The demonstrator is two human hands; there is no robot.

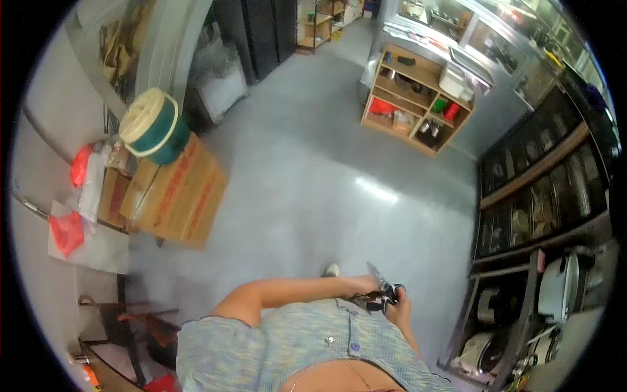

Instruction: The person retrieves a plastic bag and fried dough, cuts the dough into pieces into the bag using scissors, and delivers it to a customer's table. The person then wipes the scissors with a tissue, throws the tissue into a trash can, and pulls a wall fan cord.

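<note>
Close to my body, my right hand (400,308) is closed on the dark handles of what looks like a pair of scissors (390,292). A silvery blade points up and away from me. My left hand (363,285) reaches across from the left and is closed right beside the blade and handles. Small dark and brownish bits show under its fingers, too blurred to name. Whether the left hand grips the scissors or something else is hidden.
A teal water cooler jug (162,136) with a cream lid stands on a cardboard box (181,196) at left. Ahead is a low wooden shelf (418,98) with mixed items. Dark racks (542,176) with cookware line the right. Grey floor (307,176) lies between; a shoe (332,270) shows below.
</note>
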